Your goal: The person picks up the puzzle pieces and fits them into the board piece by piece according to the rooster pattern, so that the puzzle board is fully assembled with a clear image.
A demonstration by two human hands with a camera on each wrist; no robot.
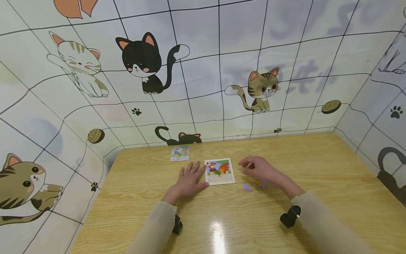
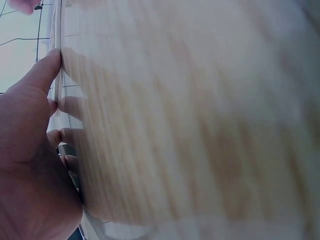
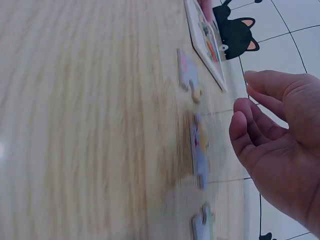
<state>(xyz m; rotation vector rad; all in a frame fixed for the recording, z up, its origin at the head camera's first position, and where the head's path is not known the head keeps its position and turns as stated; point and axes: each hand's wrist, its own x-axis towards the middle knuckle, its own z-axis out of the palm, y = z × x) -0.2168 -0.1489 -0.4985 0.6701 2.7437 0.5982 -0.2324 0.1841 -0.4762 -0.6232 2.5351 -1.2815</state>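
Note:
A square jigsaw puzzle board (image 1: 220, 180) with a pale rim lies on the table, and its picture shows a colourful bird. Its lower strip is bare. My left hand (image 1: 189, 180) lies on the table with fingers spread, thumb and index finger at the board's left edge. Right of the board, my right hand (image 1: 260, 170) hovers with loosely curled fingers and nothing between them. Below it lie several loose puzzle pieces, among them a purple piece (image 1: 247, 187). The right wrist view shows a piece with a yellow patch (image 3: 198, 150) beside another piece (image 3: 202, 227).
A small picture card (image 1: 179, 154) with a paler bird lies behind the left hand near the back edge of the wooden table (image 1: 152, 218). A wall sheet (image 1: 203, 77) printed with cats and grid lines rises behind and at both sides.

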